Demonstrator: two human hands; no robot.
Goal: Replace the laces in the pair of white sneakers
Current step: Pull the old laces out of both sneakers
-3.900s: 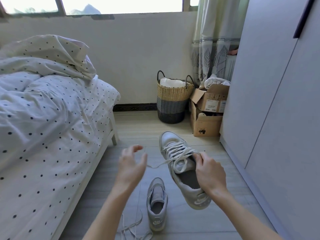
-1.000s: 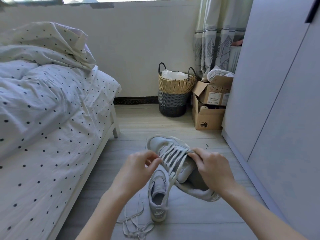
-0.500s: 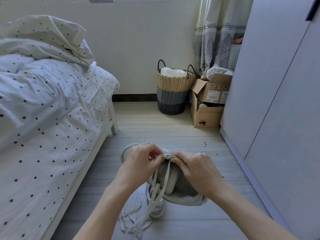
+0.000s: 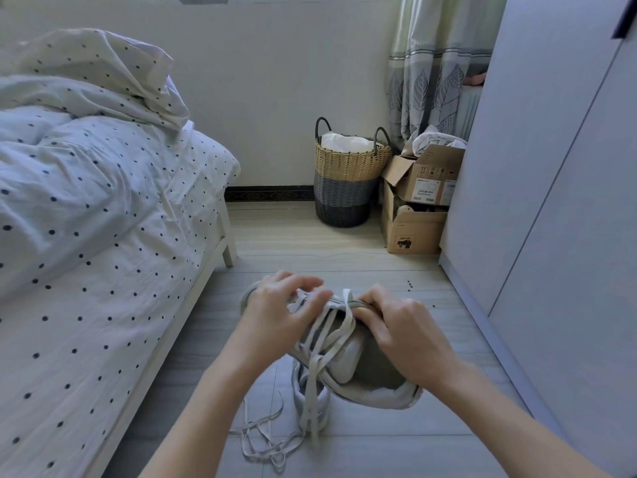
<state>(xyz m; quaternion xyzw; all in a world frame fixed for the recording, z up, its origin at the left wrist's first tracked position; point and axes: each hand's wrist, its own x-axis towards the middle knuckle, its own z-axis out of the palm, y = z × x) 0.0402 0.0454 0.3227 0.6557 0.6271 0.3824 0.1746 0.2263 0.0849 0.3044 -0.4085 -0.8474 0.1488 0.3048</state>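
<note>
Fingers (image 4: 310, 300) now pinching lace (image 4: 322, 343), sneaker (image 4: 355, 360) lowered, toe tipped away

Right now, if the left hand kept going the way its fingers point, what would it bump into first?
Probably the right hand. The left hand points right, across the laces of the held sneaker, though depth is uncertain.

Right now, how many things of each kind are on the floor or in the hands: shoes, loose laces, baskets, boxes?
Sneakers: 2, the held sneaker and the floor sneaker
Loose lace piles: 1, the loose lace
Baskets: 1, the woven basket
Cardboard boxes: 2, the upper box and the lower box
Total: 6
</note>
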